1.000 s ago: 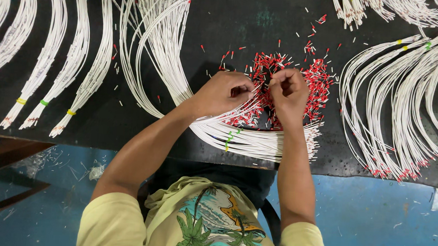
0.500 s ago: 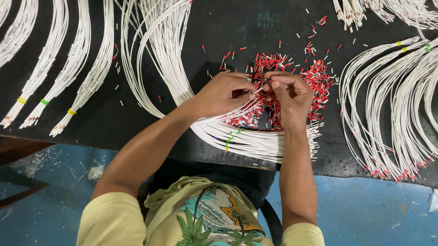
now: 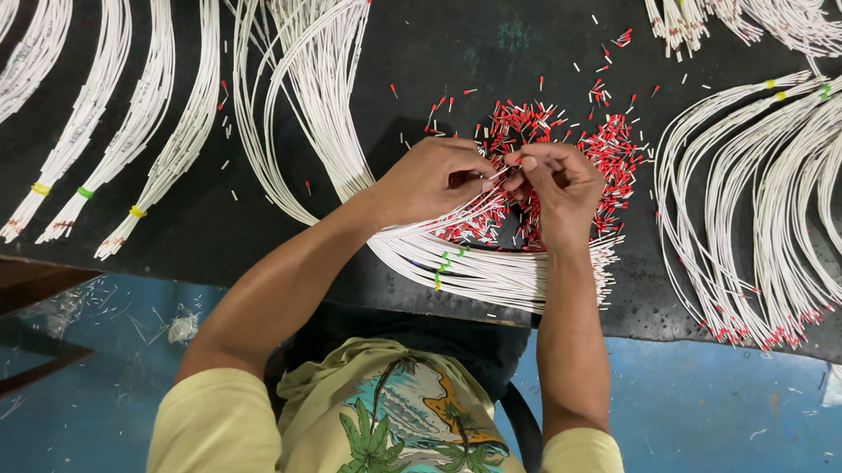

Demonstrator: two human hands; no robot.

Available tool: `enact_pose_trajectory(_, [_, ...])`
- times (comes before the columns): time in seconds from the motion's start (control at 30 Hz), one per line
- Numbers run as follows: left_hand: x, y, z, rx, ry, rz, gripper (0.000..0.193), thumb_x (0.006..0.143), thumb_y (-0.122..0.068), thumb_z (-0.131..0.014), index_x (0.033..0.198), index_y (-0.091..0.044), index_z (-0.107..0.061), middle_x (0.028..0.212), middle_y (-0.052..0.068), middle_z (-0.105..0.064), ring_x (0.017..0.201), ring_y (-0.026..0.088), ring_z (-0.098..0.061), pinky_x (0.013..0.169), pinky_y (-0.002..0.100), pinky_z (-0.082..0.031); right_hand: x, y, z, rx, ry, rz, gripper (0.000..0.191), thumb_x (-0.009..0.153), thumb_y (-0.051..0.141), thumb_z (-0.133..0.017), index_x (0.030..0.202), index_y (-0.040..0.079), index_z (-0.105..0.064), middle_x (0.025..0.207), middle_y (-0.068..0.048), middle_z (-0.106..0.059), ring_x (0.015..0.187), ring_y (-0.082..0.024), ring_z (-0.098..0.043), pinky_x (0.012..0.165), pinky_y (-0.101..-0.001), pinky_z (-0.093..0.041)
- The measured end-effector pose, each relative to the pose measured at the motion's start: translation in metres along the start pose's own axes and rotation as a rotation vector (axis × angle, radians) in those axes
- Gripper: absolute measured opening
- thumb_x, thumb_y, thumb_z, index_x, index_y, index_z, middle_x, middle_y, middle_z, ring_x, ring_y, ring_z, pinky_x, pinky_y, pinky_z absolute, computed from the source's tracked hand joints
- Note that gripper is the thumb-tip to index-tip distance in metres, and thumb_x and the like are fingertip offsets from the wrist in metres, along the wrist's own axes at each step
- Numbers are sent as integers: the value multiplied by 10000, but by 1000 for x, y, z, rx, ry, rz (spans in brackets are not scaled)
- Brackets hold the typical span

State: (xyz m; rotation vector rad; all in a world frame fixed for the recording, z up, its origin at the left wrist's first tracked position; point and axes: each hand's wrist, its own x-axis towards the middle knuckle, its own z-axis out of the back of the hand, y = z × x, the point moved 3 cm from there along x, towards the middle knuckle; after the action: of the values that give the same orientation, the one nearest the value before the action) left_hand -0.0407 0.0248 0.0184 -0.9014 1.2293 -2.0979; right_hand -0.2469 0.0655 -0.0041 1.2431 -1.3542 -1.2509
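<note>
Far-left bundles [image 3: 91,123]: well to the left of our left hand, white wires lie in tied groups with yellow and green bands near their ends, fanned apart so each lot stays separate.
Big loose bundle [image 3: 302,115]: just left of our left hand it sweeps down and curves under both wrists, its ends lying below our right hand, within easy reach.
Left hand [image 3: 434,180]: fingers curled, pinching one thin white wire end [image 3: 497,173] and holding it steady toward the other hand.
Right hand [image 3: 560,188]: fingertips pinched together against the left ones, seemingly on a small red piece; we cannot tell exactly what sits between them.
Red ferrule pile [image 3: 608,150]: directly under and beyond both hands, heaped where fingers can pick without reaching.
Right bundles [image 3: 768,207]: well right of our right hand, curved groups with red tips at their lower ends.
Table [image 3: 470,38]: black, matte, strewn with stray red and white bits.
Floor [image 3: 738,426]: blue, littered with scraps, below the table edge nearest us.
</note>
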Motion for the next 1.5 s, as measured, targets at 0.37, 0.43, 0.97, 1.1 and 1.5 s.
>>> enact_pose_trajectory(0.37, [-1, 5, -3, 44, -25, -67, 104, 927, -140, -720, 980, -52, -736, 839, 94, -667, 751, 290, -648, 685, 400, -502, -5, 0, -7, -59, 92, 7, 76, 1017, -83, -638, 1062, -23, -647, 984, -123, -750, 808, -129, -718, 685, -255, -595])
enact_pose_trajectory(0.43, [-2, 5, -3, 46, -34, -63, 98, 936, -144, -723, 972, -53, -731, 849, 91, -674, 759, 291, -654, 691, 399, -510, -5, -3, -6, -64, 93, 9, 78, 1018, -86, -639, 1068, -27, -652, 963, -110, -740, 806, -124, -711, 684, -249, -584])
enact_pose_trajectory(0.97, [-50, -42, -5, 691, 103, 102, 470, 798, -455, -773, 930, -16, -670, 905, 129, -605, 796, 313, -672, 617, 444, -530, -10, -1, -3, -135, 135, -43, 62, 989, -2, -696, 1041, 9, -666, 869, -22, -710, 741, -65, -663, 625, -216, -527])
enact_pose_trajectory(1.1, [-63, -36, -12, 695, 101, 143, 394, 814, -370, -754, 980, -25, -660, 992, 143, -600, 820, 307, -676, 626, 445, -536, -13, 2, -4, -131, 144, -35, 51, 994, 4, -705, 1030, 15, -672, 837, -11, -692, 728, -56, -645, 612, -210, -503])
enact_pose_trajectory(1.5, [-72, -38, -15, 707, 25, 68, 290, 856, -214, -686, 1065, -21, -632, 878, 117, -659, 665, 323, -671, 561, 452, -524, -18, 6, 6, -6, 51, 57, 50, 996, 5, -680, 1038, 14, -654, 814, -16, -645, 669, -61, -593, 550, -222, -448])
